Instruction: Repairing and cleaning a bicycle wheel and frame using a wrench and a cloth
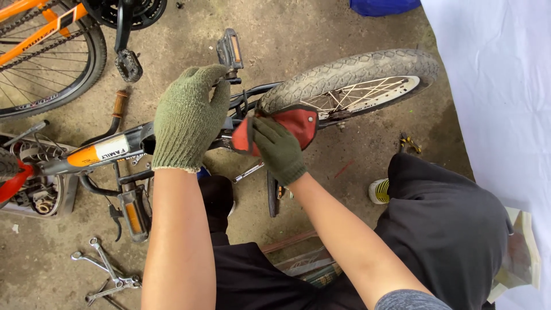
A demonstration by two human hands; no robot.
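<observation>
Gripping a red plastic mudguard piece (298,123), the fingers (265,127) of the right hand (279,150), in a dark green knitted glove, curl over its edge just beside the grey knobbly rear tyre (350,72) of a small upturned bicycle. The left hand (188,117), in a lighter green knitted glove, has its fingers (213,77) closed around the black bicycle frame (129,140), below a black pedal with an orange reflector (231,50). The bicycle lies on a dirty concrete floor (321,28), frame running left from the tyre. Silver spanners (106,271) lie on the floor at lower left. An orange bicycle's wheel (49,54) stands at upper left.
</observation>
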